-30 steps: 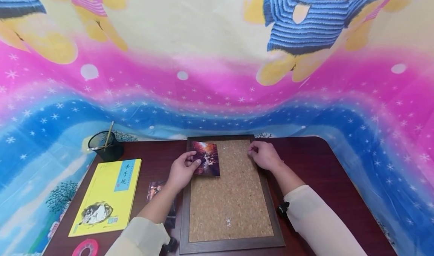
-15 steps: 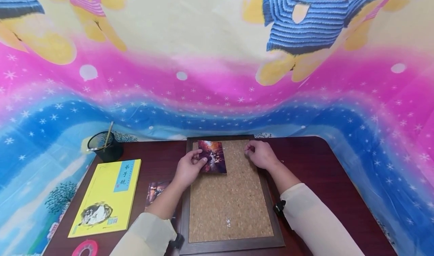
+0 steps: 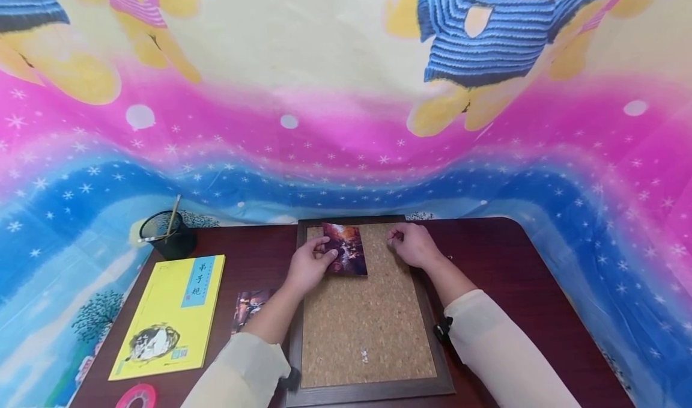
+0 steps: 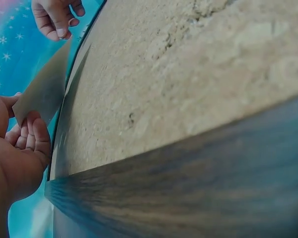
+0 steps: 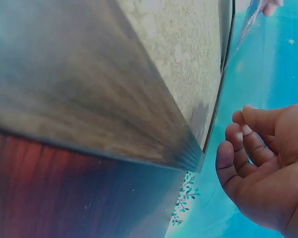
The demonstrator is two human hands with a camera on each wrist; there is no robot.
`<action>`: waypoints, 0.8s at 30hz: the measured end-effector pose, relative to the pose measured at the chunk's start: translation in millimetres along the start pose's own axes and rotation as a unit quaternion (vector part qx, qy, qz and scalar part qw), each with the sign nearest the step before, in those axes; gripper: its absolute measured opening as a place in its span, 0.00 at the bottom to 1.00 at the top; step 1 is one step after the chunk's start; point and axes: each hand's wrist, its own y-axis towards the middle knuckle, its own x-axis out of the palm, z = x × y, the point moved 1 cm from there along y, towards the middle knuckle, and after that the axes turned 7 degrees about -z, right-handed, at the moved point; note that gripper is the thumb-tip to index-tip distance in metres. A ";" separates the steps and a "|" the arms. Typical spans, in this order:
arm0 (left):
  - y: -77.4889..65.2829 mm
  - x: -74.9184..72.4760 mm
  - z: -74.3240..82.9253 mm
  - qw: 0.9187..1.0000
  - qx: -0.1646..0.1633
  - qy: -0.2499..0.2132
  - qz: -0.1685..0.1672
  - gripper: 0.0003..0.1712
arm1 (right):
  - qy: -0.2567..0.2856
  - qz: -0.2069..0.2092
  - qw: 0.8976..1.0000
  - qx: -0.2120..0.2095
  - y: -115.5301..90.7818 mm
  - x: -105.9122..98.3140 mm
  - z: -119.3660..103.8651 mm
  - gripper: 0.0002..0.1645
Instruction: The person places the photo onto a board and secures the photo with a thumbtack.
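Brown cork fills the dark-framed board (image 3: pixel 367 324) on the desk (image 3: pixel 519 312) I watch from afar. Over the board's upper part, my left hand (image 3: pixel 309 267) has its grip on a photo (image 3: pixel 348 249), pinched at its left edge. Near the board's upper right corner, my right hand (image 3: pixel 415 246) keeps a curled grip, thumb to index; I cannot tell whether it pinches anything small. Left of the board lie a partly hidden second photo (image 3: pixel 251 306) and a yellow book (image 3: pixel 167 318).
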 end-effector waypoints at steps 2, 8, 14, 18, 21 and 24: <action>0.9 1.3 -0.3 1.000 0.001 0.004 0.000 0.25 | 0.003 -0.003 1.000 0.003 0.7 0.4 -1.6 0.04; 4.1 7.5 -3.8 1.000 0.007 0.017 -0.005 0.24 | 0.005 -0.006 1.000 0.000 4.9 2.9 -4.7 0.03; 6.5 13.5 -6.4 0.998 0.005 0.057 -0.017 0.26 | 0.003 -0.009 1.000 -0.002 9.9 5.7 -5.6 0.04; 7.6 15.6 -5.9 0.996 0.003 0.085 -0.032 0.27 | 0.007 -0.010 1.000 0.003 12.6 7.6 -6.7 0.03; 8.9 16.4 -6.1 0.993 0.010 0.107 -0.044 0.28 | 0.008 -0.009 1.000 0.002 15.1 9.2 -6.7 0.04; 10.2 17.0 -6.3 0.990 0.018 0.129 -0.051 0.29 | 0.005 -0.009 1.000 -0.001 17.1 10.1 -7.5 0.03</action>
